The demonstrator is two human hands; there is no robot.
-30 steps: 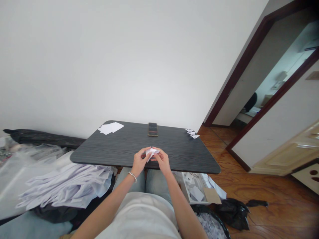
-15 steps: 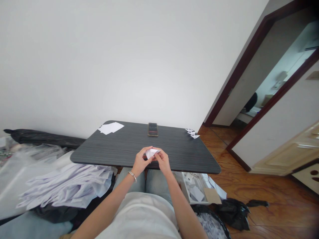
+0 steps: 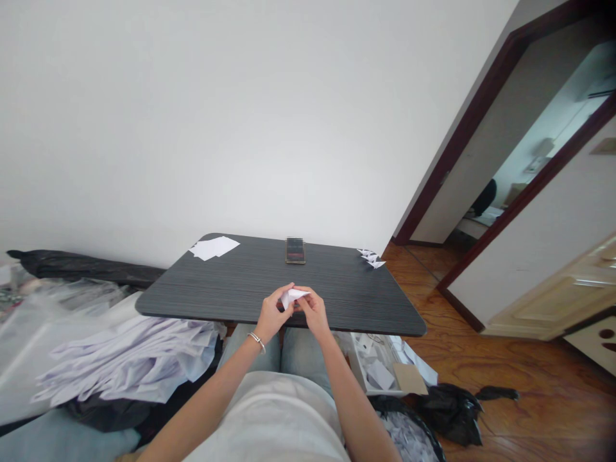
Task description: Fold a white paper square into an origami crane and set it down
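Left grip (image 3: 272, 316) and right grip (image 3: 315, 311) both pinch shut on a small folded white paper (image 3: 293, 296), held just above the near edge of the dark surface (image 3: 231, 282). Flat sheets (image 3: 214, 247) lie at the far-left corner, a phone (image 3: 295, 250) mid-back, folded pieces (image 3: 371, 258) far right. The middle between them lies open.

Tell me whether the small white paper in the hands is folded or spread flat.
Folded: the small white paper shows a crease and a pointed corner, pinched between the left hand and right hand.
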